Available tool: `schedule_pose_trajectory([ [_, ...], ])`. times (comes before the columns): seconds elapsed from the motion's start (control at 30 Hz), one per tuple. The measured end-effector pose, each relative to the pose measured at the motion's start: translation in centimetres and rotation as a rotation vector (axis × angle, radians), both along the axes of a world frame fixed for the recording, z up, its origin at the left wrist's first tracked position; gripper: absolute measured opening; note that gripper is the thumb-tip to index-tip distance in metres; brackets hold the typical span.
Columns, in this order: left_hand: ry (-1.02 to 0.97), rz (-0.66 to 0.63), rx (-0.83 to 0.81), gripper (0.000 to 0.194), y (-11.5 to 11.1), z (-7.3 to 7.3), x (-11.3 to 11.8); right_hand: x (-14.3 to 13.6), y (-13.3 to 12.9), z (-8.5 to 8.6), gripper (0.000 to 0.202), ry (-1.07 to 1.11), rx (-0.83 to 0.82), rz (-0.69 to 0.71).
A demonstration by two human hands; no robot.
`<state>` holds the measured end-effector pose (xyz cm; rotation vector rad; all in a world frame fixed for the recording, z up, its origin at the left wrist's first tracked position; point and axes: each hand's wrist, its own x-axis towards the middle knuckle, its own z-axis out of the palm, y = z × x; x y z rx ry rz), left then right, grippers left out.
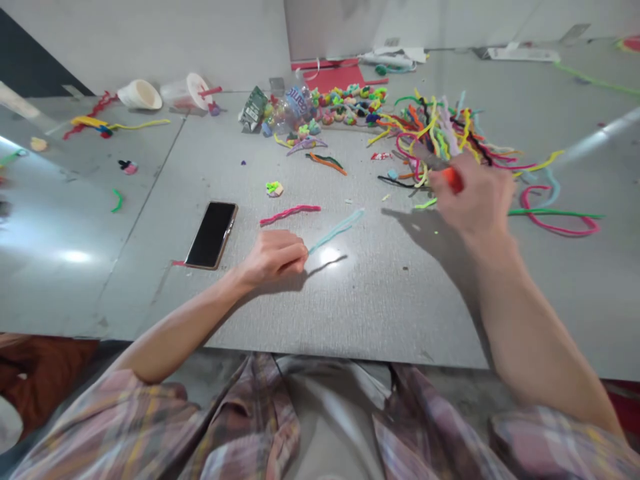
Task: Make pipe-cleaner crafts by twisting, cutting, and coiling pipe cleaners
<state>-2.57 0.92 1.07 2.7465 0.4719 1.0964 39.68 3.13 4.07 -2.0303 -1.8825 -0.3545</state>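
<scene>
My left hand [277, 257] is closed in a pinch around the end of a pale blue pipe cleaner [336, 232], which points up and to the right in two strands. A bent pink pipe cleaner [290, 213] lies just beyond that hand. My right hand [477, 190], blurred, is wrapped around orange-handled scissors [453, 179]; their grey metal end reaches over the near side of a pile of multicoloured pipe cleaners [440, 130]. My fingers hide part of the handle. A small green and beige piece [274, 189] sits between the phone and the pile.
A black phone [212, 235] lies left of my left hand. Toward the back are a clear plastic bottle [295, 107], a green packet [254, 107], several small colourful pieces [350, 103] and two cups, one white [141, 95]. Orange and green pipe cleaners [327, 163] lie mid-table.
</scene>
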Motion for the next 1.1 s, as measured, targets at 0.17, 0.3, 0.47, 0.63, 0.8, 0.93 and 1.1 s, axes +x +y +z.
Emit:
schedule_pose_trajectory([
  [0.17,-0.012,0.052,0.003,0.032,0.3,-0.6,0.3,-6.6,-1.1,-2.0,0.057,0.039,-0.249,0.264],
  [0.3,0.0,-0.001,0.014,0.031,-0.1,-0.2,0.5,-8.1,-1.3,-3.1,0.053,0.086,-0.312,0.366],
  [0.47,0.0,0.0,0.022,0.031,-0.2,-0.1,0.6,-8.2,-0.8,-4.2,0.045,0.129,-0.192,0.487],
  [0.63,0.009,0.011,-0.001,0.031,0.0,-0.4,0.5,-8.2,-1.0,-4.2,0.044,0.361,0.029,0.638],
  [0.8,0.105,0.011,-0.049,0.03,0.2,-1.2,0.4,-8.3,-1.7,-4.3,0.045,0.543,-0.052,0.727],
  [0.93,0.212,0.022,-0.089,0.03,0.4,-1.9,0.2,-8.6,-1.7,-4.7,0.033,0.521,-0.088,0.784],
  [1.1,0.285,0.047,-0.134,0.033,0.6,-2.1,0.0,-8.5,-1.6,-5.0,0.027,0.505,-0.106,0.862],
])
